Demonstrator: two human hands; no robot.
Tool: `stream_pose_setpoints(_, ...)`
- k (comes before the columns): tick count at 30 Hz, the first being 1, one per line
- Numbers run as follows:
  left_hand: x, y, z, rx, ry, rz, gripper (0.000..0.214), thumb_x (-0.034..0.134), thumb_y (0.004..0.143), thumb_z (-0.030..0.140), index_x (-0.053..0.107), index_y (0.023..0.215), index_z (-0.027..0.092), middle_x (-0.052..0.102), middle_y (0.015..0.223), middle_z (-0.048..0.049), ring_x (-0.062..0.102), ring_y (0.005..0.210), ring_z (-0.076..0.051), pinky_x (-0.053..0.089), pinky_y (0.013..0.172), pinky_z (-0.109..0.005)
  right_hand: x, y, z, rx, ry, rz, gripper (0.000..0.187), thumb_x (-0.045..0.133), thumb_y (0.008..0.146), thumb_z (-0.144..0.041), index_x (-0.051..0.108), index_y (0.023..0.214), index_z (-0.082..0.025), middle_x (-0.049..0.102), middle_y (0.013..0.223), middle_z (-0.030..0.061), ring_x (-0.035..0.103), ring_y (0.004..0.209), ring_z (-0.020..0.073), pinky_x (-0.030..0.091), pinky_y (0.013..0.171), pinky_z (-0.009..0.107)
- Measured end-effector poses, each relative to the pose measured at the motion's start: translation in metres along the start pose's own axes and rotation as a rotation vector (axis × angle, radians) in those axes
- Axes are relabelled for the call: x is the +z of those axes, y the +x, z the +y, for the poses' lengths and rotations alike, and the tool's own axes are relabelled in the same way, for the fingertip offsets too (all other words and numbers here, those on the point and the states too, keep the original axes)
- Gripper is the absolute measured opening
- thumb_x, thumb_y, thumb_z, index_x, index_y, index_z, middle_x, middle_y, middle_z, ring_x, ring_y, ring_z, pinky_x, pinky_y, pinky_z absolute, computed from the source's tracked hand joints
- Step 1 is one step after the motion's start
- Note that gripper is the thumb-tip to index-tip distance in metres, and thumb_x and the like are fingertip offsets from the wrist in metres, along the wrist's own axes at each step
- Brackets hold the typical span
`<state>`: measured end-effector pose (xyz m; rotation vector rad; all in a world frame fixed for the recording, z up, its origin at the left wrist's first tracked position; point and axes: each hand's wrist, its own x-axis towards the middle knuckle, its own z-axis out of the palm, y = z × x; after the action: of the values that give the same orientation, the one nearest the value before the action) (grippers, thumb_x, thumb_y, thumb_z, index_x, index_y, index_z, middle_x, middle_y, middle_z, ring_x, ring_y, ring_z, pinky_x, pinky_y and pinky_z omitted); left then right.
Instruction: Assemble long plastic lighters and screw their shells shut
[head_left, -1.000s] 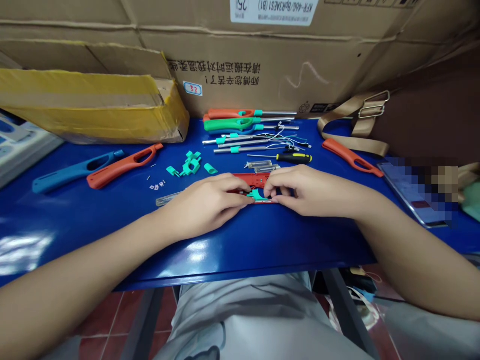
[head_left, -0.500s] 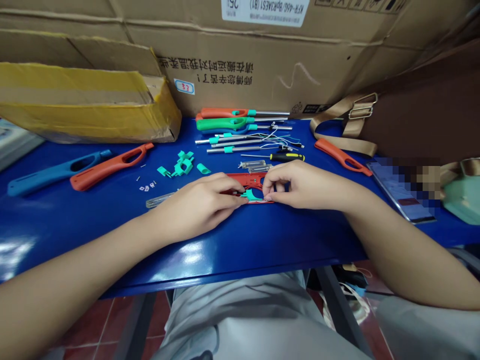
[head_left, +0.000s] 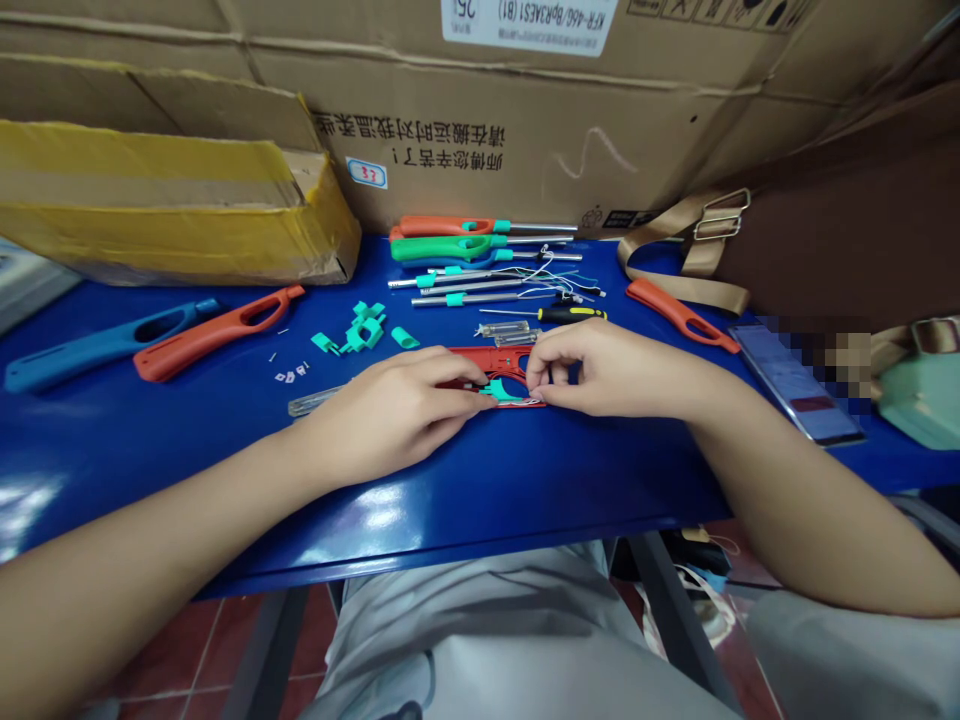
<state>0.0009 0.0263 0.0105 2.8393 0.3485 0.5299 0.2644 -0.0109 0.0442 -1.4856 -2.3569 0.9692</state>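
Observation:
A red lighter shell half (head_left: 501, 361) lies open on the blue table (head_left: 480, 480), with a teal trigger piece (head_left: 501, 392) set in it. My left hand (head_left: 397, 405) rests on the shell's left end, fingers curled and pressing on it. My right hand (head_left: 600, 368) pinches at the shell beside the teal trigger, fingertips together. Both hands meet over the trigger. What lies under the fingers is hidden.
Loose teal parts (head_left: 360, 330) lie behind my left hand, a clear tube (head_left: 311, 402) beside it. Further back are assembled lighters (head_left: 450, 240), metal tubes (head_left: 465, 290) and a screwdriver (head_left: 570, 314). Blue (head_left: 97, 345) and orange (head_left: 217, 332) shells lie left, an orange shell (head_left: 679, 314) and a phone (head_left: 795, 380) right. Cardboard boxes (head_left: 525, 130) stand behind.
The view has shifted slightly, sliding everything left in the picture. Both hands stay on the red shell and teal trigger with only small finger movement.

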Motion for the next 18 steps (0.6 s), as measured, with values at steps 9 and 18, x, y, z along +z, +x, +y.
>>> stream_pose_setpoints(9,0.0008,0.0006,0.0008,-0.015,0.004,-0.018,0.027,0.054,0.101,0.019,0.075,0.118,0.02,0.071,0.12,-0.0093,0.065,0.102,-0.023,0.054,0.09,-0.037,0.0023,0.0012,-0.0011,-0.009,-0.027,-0.011,0.011,0.064,0.078,-0.012,0.071,0.085,-0.017,0.073,0.084,0.0028,0.061,0.067,0.0122,0.047,0.06,0.024)
stream_pose_setpoints(18,-0.0007,0.002,0.0009,-0.008,0.036,-0.034,0.028,0.052,0.103,0.022,0.076,0.117,0.021,0.071,0.121,-0.0095,0.064,0.102,-0.023,0.053,0.091,-0.038,0.0047,0.001,-0.0017,-0.105,-0.078,0.035,0.007,0.063,0.08,-0.011,0.068,0.081,-0.016,0.068,0.079,0.0011,0.058,0.065,0.0104,0.045,0.061,0.023)
